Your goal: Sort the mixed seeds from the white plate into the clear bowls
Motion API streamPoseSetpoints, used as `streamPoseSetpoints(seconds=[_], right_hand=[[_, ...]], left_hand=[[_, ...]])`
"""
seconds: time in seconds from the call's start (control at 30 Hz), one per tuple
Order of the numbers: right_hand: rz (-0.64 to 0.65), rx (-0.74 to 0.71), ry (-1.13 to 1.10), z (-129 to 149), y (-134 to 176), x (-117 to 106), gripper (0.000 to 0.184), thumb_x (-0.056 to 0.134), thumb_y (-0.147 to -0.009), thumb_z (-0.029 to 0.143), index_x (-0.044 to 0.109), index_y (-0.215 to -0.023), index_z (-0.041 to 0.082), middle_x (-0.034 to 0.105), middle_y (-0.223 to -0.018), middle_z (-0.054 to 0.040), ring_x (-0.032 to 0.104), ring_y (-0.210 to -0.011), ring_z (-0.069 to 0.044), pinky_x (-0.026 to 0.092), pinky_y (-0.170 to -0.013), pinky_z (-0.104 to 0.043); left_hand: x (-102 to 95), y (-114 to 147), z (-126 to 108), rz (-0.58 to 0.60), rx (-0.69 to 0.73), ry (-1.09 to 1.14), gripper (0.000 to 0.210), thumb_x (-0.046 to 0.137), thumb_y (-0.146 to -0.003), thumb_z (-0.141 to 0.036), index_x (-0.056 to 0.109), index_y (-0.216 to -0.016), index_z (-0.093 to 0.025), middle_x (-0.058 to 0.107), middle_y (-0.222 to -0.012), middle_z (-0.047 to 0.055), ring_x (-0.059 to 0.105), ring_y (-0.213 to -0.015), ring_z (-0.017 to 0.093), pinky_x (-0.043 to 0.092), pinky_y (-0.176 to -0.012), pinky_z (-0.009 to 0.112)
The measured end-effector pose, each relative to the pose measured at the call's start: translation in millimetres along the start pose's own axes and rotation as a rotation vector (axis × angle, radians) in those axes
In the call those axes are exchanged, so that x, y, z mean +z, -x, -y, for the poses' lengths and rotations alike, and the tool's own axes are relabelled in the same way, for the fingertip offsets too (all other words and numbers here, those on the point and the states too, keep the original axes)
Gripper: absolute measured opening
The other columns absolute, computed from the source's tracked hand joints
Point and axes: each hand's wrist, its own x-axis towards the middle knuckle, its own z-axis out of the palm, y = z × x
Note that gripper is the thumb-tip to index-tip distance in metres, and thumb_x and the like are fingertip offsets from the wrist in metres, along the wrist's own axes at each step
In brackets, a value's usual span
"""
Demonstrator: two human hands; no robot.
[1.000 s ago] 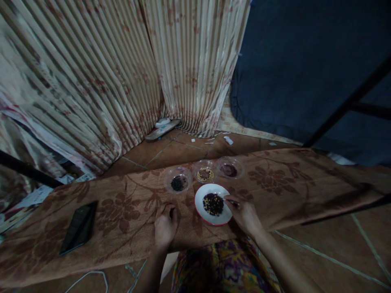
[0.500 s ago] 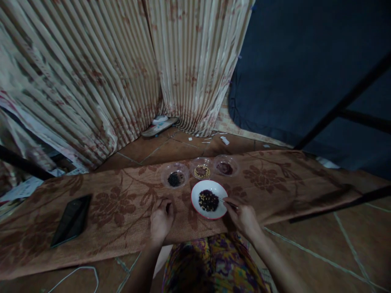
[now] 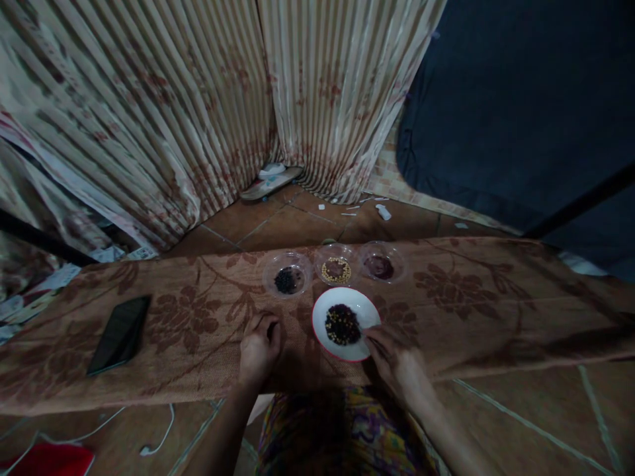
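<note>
Left hand (image 3: 260,344), plate's nine o'clock: fingers loosely curled on bench (image 3: 208,357); cannot tell if gripping. Black-grain cup (image 3: 301,280), ten o'clock; yellow-grain cup (image 3: 350,258), twelve. Plate (image 3: 366,309), mid-bench: mixed pile (image 3: 342,324) remains; work looks partway. Red-grain cup (image 3: 398,266), one. Right hand (image 3: 397,360), four o'clock rim: fingers bunched, pinch unclear.

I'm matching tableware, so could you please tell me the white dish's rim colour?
The dish rim is red, best seen in the head view.
</note>
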Motion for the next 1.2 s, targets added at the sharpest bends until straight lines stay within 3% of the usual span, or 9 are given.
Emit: streamPoseSetpoints(seconds=[0.2, 0.37, 0.47, 0.63, 0.8, 1.0, 1.13, 1.2], right_hand=[[0.038, -0.128, -0.171, 19.1, 1.8, 9.5, 0.021, 0.053, -0.095, 0.018, 0.072, -0.104, 0.024, 0.075, -0.100, -0.0073, 0.072, -0.092, -0.019, 0.060, -0.082, -0.030], [-0.050, -0.069, -0.038, 1.3, -10.9, 8.3, 0.019, 0.055, -0.095, 0.019, 0.072, -0.103, 0.023, 0.076, -0.098, -0.0078, 0.073, -0.088, -0.021, 0.060, -0.078, -0.032], [-0.007, -0.090, -0.023, 1.0, -12.5, 10.6, 0.020, 0.054, -0.095, 0.019, 0.072, -0.102, 0.023, 0.076, -0.099, -0.0080, 0.073, -0.089, -0.021, 0.060, -0.079, -0.033], [0.076, -0.160, -0.178, 9.1, -9.1, 8.8, 0.022, 0.053, -0.095, 0.016, 0.071, -0.105, 0.024, 0.076, -0.100, -0.0064, 0.072, -0.091, -0.018, 0.059, -0.081, -0.030], [-0.050, -0.076, -0.043, 0.9, -19.1, 7.6, 0.018, 0.055, -0.095, 0.020, 0.072, -0.102, 0.023, 0.076, -0.096, -0.0068, 0.072, -0.089, -0.021, 0.058, -0.082, -0.033], [0.081, -0.187, -0.176, 7.6, -14.4, 5.0, 0.021, 0.055, -0.095, 0.016, 0.071, -0.104, 0.024, 0.076, -0.099, -0.0061, 0.072, -0.088, -0.017, 0.059, -0.078, -0.028], [-0.060, -0.143, -0.069, 0.5, -14.8, 2.5, 0.018, 0.058, -0.093, 0.015, 0.071, -0.104, 0.022, 0.076, -0.097, -0.0068, 0.072, -0.088, -0.020, 0.059, -0.078, -0.031], [-0.067, -0.153, -0.019, -1.3, -15.6, 2.4, 0.017, 0.060, -0.092, 0.014, 0.072, -0.102, 0.021, 0.076, -0.095, -0.0067, 0.072, -0.086, -0.021, 0.059, -0.076, -0.032]], left_hand=[[-0.8, 0.0, -1.5, 0.012, -0.027, -0.044, 0.018, 0.050, -0.092, -0.031, 0.067, -0.095, -0.025, 0.069, -0.100, 0.004, 0.066, -0.093, 0.020, 0.052, -0.087, 0.031], [-1.6, 0.2, -1.5, 0.003, -0.007, -0.050, 0.018, 0.050, -0.093, -0.032, 0.066, -0.096, -0.024, 0.069, -0.098, 0.005, 0.066, -0.094, 0.019, 0.052, -0.087, 0.031], [-3.3, 0.0, -2.4, 0.007, 0.007, -0.038, 0.017, 0.050, -0.093, -0.032, 0.064, -0.097, -0.024, 0.068, -0.101, 0.005, 0.065, -0.095, 0.019, 0.052, -0.087, 0.031], [-4.1, 0.0, -3.1, 0.012, 0.010, -0.041, 0.017, 0.050, -0.093, -0.031, 0.064, -0.098, -0.023, 0.067, -0.101, 0.005, 0.065, -0.093, 0.019, 0.052, -0.086, 0.031], [-3.5, -0.1, -4.5, 0.007, 0.002, -0.060, 0.018, 0.049, -0.093, -0.033, 0.065, -0.096, -0.023, 0.068, -0.099, 0.005, 0.065, -0.094, 0.020, 0.052, -0.086, 0.031], [-4.2, -0.5, -4.9, -0.003, 0.030, -0.073, 0.018, 0.050, -0.094, -0.031, 0.065, -0.097, -0.022, 0.067, -0.099, 0.006, 0.065, -0.091, 0.019, 0.053, -0.082, 0.030], [-4.7, -0.9, -5.3, -0.013, 0.036, -0.079, 0.016, 0.051, -0.093, -0.028, 0.065, -0.096, -0.021, 0.068, -0.097, 0.006, 0.065, -0.091, 0.019, 0.053, -0.084, 0.030], [-5.4, -1.2, -6.0, -0.012, 0.042, -0.067, 0.015, 0.052, -0.093, -0.028, 0.065, -0.096, -0.021, 0.068, -0.098, 0.006, 0.065, -0.093, 0.019, 0.053, -0.085, 0.031]])
